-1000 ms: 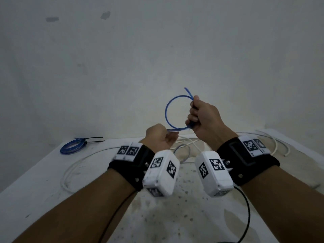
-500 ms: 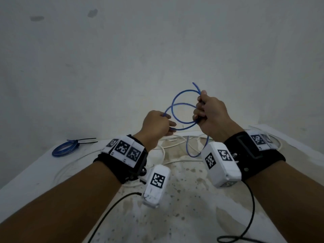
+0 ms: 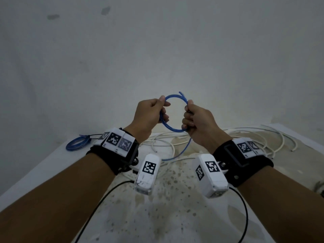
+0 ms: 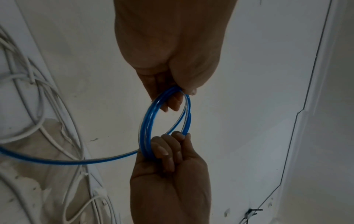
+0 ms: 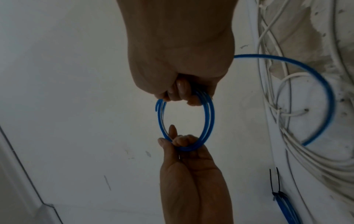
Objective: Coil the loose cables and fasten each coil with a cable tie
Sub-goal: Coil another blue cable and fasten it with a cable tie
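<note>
I observe the blue cable (image 3: 175, 129), thin and glossy, wound into a small ring of several turns and held in the air above the table's (image 3: 43, 165) far edge, its loose tail curving down onto the surface among the white cables (image 3: 259, 135). My left hand (image 3: 149, 116) pinches the ring's left side between thumb and curled fingers, while my right hand (image 3: 198, 121) is fisted around its right side. A finished blue coil (image 3: 77, 145), bound with a black cable tie (image 3: 93, 136), lies at the table's far left corner.
</note>
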Demonstrator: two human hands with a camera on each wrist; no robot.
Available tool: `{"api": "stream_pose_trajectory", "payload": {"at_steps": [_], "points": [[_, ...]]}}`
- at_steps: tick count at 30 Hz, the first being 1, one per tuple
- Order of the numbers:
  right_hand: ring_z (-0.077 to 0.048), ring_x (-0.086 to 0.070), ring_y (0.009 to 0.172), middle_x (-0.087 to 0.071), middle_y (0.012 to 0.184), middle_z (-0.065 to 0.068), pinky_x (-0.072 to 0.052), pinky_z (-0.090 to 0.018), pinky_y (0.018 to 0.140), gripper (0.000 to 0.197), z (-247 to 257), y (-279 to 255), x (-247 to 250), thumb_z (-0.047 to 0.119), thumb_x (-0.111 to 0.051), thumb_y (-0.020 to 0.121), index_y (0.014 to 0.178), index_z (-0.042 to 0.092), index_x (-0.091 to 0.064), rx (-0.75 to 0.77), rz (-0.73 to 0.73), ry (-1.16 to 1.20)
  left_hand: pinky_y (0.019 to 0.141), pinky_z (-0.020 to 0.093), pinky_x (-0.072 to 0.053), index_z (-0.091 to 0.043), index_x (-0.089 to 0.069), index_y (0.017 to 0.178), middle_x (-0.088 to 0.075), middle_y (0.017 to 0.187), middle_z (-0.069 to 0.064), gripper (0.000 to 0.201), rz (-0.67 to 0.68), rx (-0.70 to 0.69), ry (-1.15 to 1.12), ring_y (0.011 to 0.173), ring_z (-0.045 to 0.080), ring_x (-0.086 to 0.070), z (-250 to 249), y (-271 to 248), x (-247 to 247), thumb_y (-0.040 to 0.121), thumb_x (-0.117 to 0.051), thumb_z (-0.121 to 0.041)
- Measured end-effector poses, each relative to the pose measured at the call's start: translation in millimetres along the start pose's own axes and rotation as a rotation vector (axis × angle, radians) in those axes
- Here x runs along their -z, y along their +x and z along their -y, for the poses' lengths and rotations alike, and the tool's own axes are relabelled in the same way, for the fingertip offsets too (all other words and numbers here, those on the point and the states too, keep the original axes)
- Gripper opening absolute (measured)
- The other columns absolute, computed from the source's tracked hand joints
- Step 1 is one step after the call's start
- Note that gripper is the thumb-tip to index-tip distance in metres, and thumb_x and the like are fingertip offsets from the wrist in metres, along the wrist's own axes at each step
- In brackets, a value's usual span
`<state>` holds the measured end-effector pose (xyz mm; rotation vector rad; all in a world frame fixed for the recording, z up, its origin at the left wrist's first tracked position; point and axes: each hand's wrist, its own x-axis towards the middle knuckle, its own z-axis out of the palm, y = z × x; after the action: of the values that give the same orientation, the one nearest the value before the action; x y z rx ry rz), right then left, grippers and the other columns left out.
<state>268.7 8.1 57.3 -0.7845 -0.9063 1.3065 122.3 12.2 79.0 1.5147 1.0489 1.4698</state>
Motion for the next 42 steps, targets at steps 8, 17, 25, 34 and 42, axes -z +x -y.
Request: {"api": "stream_pose_trajectory", "payload": {"at_steps": [8, 17, 25, 34, 42], "points": [[-0.012, -0.020, 0.047, -0.024, 0.053, 0.005, -0.034, -0.025, 0.049, 0.034, -10.7, -0.6, -20.6, 0.034, -0.050, 0.101, 0.072, 0.017, -0.049, -0.025, 0.113, -0.053, 0.047, 0.022, -0.038, 0.005, -0.065, 0.107, -0.054, 0.074, 0.003, 0.028, 0.047, -0.062, 0.118, 0.046, 0.010, -0.039, -6.9, 2.3, 31.9, 0.103, -0.045, -0.013], [-0.011, -0.020, 0.046, -0.023, 0.054, 0.006, -0.028, -0.025, 0.049, 0.034, -15.8, -0.6, -36.1, 0.033, -0.046, 0.103, 0.073, 0.017, -0.048, -0.036, 0.249, -0.192, 0.046, 0.018, -0.034, -0.003, -0.066, 0.100, -0.062, 0.078, 0.002, 0.023, 0.202, -0.121, 0.285, 0.049, 0.006, -0.043, -15.8, 5.5, 60.0, 0.102, -0.045, -0.012], [-0.011, -0.020, 0.047, -0.023, 0.055, 0.004, -0.027, -0.023, 0.046, 0.035, -13.0, -2.3, -49.6, 0.033, -0.048, 0.103, 0.071, 0.018, -0.047, 0.008, 0.307, -0.314, 0.045, 0.019, -0.025, -0.004, -0.071, 0.098, -0.042, 0.059, -0.004, 0.028, 0.229, -0.130, 0.289, 0.049, 0.009, -0.028, -16.4, 6.6, 66.1, 0.098, -0.055, -0.028], [-0.014, -0.055, 0.057, -0.060, 0.064, -0.001, -0.053, -0.031, 0.062, 0.038, -23.8, -4.4, -52.2, 0.041, -0.050, 0.100, 0.096, 0.011, -0.071, 0.041, 0.249, -0.255, 0.050, 0.015, -0.032, -0.009, -0.072, 0.085, -0.048, 0.044, -0.016, 0.025, 0.000, -0.110, 0.226, 0.042, 0.002, -0.043, -7.2, 5.9, 61.6, 0.096, -0.059, -0.026], [-0.012, -0.051, 0.052, -0.057, 0.054, 0.008, -0.046, -0.031, 0.059, 0.042, -11.4, 11.1, -37.7, 0.041, -0.060, 0.093, 0.069, 0.007, -0.065, 0.587, -0.361, -0.696, 0.045, 0.009, -0.032, -0.005, -0.076, 0.094, -0.047, 0.056, -0.008, 0.029, -0.023, -0.172, 0.298, 0.041, 0.000, -0.040, -6.4, 11.6, 73.6, 0.096, -0.059, -0.028]]}}
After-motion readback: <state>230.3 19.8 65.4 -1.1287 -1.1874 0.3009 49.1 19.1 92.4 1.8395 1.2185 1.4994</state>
